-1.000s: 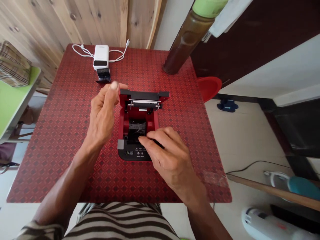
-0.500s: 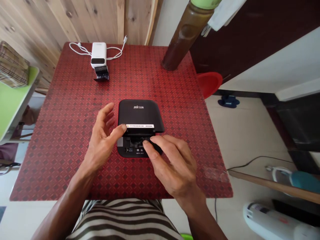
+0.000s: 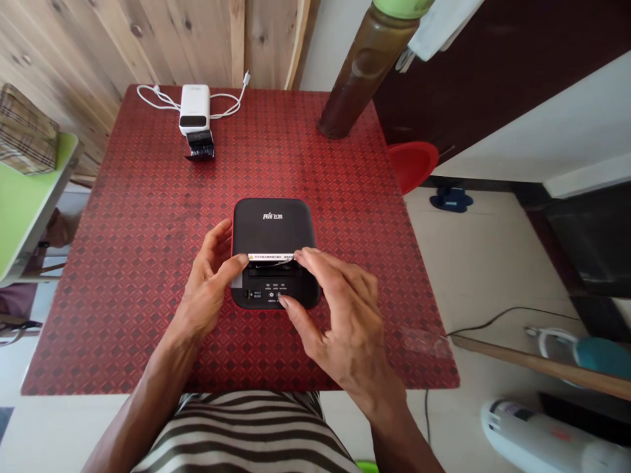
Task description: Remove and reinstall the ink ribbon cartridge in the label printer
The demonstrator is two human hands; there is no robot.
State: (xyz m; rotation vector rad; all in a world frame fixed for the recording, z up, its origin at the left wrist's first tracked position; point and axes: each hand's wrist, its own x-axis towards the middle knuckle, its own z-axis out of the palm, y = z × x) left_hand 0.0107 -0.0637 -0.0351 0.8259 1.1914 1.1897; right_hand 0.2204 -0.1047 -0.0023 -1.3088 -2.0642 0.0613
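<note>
Lowering the lid (image 3: 273, 233) flatter than half a second ago, we've seemingly almost closed the black device (image 3: 263, 284), centred toward the table's (image 3: 148, 197) near edge; left hand (image 3: 204, 286) and right hand (image 3: 345, 309) touch it, fingers spread.

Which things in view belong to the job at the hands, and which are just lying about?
In the job, judging by contact:
- black device
- left hand, thumb at the lid's front edge
- right hand, fingertip at that edge

Apparently just lying about:
- corded white box
- black scrap, link unclear
- brown bottle
- blue slippers
</note>
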